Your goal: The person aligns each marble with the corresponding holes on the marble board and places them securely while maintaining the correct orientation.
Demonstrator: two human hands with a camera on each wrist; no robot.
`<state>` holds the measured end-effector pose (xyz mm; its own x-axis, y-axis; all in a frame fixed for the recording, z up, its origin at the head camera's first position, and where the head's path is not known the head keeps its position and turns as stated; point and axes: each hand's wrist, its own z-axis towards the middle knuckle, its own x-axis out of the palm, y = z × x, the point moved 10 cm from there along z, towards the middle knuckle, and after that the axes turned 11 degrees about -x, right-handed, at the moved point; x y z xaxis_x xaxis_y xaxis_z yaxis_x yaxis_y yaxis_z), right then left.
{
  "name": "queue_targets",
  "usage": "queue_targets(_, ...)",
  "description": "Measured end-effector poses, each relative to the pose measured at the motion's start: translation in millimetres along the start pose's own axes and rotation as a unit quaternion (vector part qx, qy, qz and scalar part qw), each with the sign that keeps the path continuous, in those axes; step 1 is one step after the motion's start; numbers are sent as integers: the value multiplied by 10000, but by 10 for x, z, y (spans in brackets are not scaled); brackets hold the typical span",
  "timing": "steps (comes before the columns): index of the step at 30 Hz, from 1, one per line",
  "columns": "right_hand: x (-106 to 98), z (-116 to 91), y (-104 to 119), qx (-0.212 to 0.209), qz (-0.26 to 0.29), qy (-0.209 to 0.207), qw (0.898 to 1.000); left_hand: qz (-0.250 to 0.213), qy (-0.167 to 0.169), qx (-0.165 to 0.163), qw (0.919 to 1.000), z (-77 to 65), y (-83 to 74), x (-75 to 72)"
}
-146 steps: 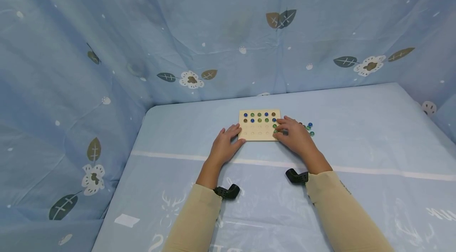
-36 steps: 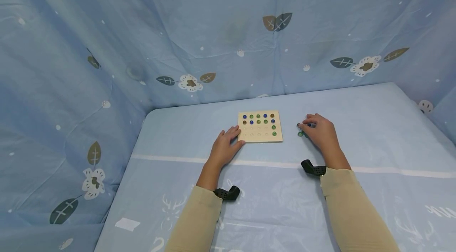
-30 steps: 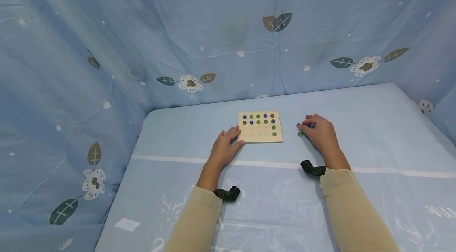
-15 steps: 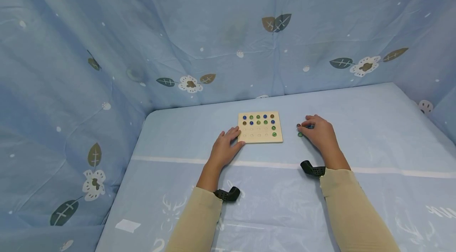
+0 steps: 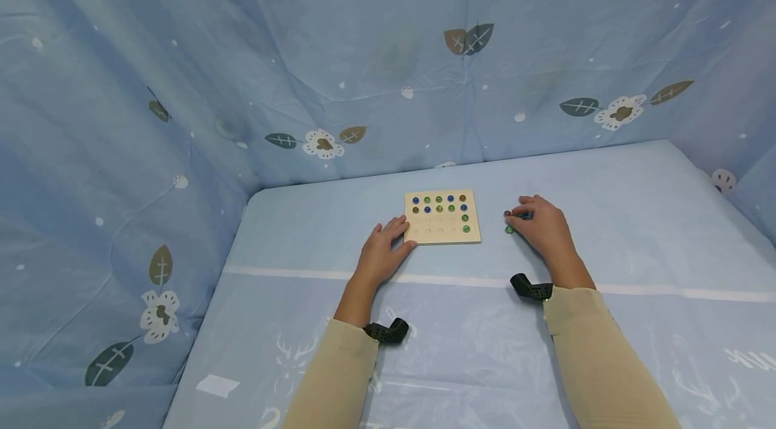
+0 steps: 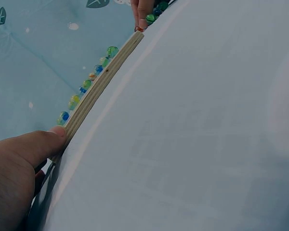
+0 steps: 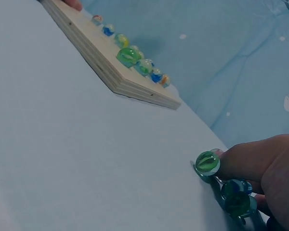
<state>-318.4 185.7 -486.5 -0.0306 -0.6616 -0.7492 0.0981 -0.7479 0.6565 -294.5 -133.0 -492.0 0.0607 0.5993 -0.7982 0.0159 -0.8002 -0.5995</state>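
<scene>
A pale wooden board (image 5: pixel 433 236) lies on the table with rows of round hollows. Blue, green and brown glass marbles fill its two far rows, and two green ones sit in the right column nearer the front. My left hand (image 5: pixel 380 252) rests at the board's left edge, thumb (image 6: pixel 58 135) on its near corner, fingers loosely extended. To the right of the board, my right hand (image 5: pixel 544 227) has thumb and forefinger together at a reddish-brown marble (image 5: pixel 507 213). Beside them lie a green marble (image 7: pixel 208 163) and several blue-green marbles (image 7: pixel 236 188), partly hidden by the hand.
A light blue cloth covers the table (image 5: pixel 655 227), crossed by a white stripe (image 5: pixel 448 279). Patterned fabric (image 5: pixel 376 65) hangs behind and at the left. A small white patch (image 5: pixel 217 385) shows at the front left.
Several seconds ago my right hand was at the board's right edge by the green marbles; it has since moved right to the loose marbles. Over the last second it barely shifts. The left hand stays put.
</scene>
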Motion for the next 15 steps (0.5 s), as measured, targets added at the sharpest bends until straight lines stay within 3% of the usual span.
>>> queue_targets(15, 0, -11, 2, -12, -24, -36, 10000, 29, -14, -50, 10000, 5, 6, 10)
